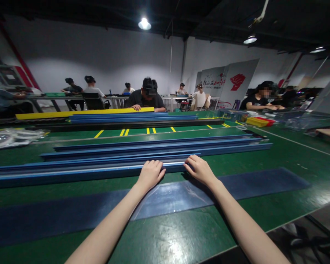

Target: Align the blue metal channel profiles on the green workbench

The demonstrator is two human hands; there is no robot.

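A long blue channel-shaped strip (104,173) lies across the green table, running from the left edge of view to just past the middle. My left hand (151,172) curls its fingers over the strip's top, thumb on the near side. At the strip's right end, my right hand (199,167) closes thumb and fingers around the tip. The far fingertips of both hands are partly hidden. Nearer to me, under my forearms, a flat translucent bluish sheet (176,196) lies on the table. More blue channel strips (222,149) lie parallel just beyond my hands.
Farther across the green table (297,150) lie black and blue strips (132,118) and a yellow strip (85,113), where a co-worker (145,96) leans over. Clear plastic wrapping (15,138) sits at left. Yellow and red trays (260,121) stand at right.
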